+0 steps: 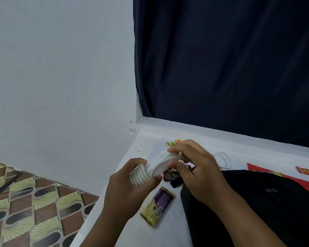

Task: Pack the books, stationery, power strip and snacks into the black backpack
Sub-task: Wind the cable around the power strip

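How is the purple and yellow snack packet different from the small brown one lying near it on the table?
The purple and yellow snack packet is long, lies in full view and is nearer the camera. The brown snack packet looks shorter and darker and is partly hidden behind the right hand. Both lie untouched on the white table, left of the black backpack.

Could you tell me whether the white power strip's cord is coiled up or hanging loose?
Coiled: the left hand grips stacked white cable loops beside the white power strip, which the right hand steadies.
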